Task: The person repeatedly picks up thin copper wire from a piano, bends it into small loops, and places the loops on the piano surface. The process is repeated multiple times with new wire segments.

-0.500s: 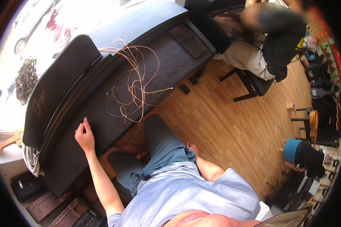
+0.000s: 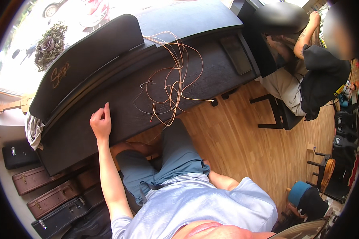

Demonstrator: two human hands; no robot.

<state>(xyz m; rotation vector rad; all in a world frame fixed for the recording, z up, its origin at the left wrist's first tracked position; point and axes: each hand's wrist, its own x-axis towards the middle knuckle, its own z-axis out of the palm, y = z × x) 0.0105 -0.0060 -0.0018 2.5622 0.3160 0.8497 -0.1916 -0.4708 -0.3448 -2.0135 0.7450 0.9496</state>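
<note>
My left hand (image 2: 101, 122) hovers over or rests on the black wooden desktop (image 2: 123, 107); I cannot tell which. Its fingers are mostly curled in, one digit sticks up, and nothing shows in the grip. To its right lies a loose tangle of copper-coloured strings (image 2: 180, 77), like guitar strings, with small coloured ends. Some strands hang past the desk's front edge, toward my lap. Down by my right thigh is my right hand (image 2: 206, 162), mostly hidden by my trouser leg, its fingers out of sight.
A raised black panel (image 2: 87, 63) runs along the desk's back. A dark flat slab (image 2: 235, 55) lies at its right end. Instrument cases (image 2: 54, 199) are stacked at lower left. Another person (image 2: 323, 85) sits on a black stool (image 2: 281, 113) at upper right.
The view has shifted, so the desk and strings sit farther up and right. My left hand keeps its curled pose. The other person's arm is now raised.
</note>
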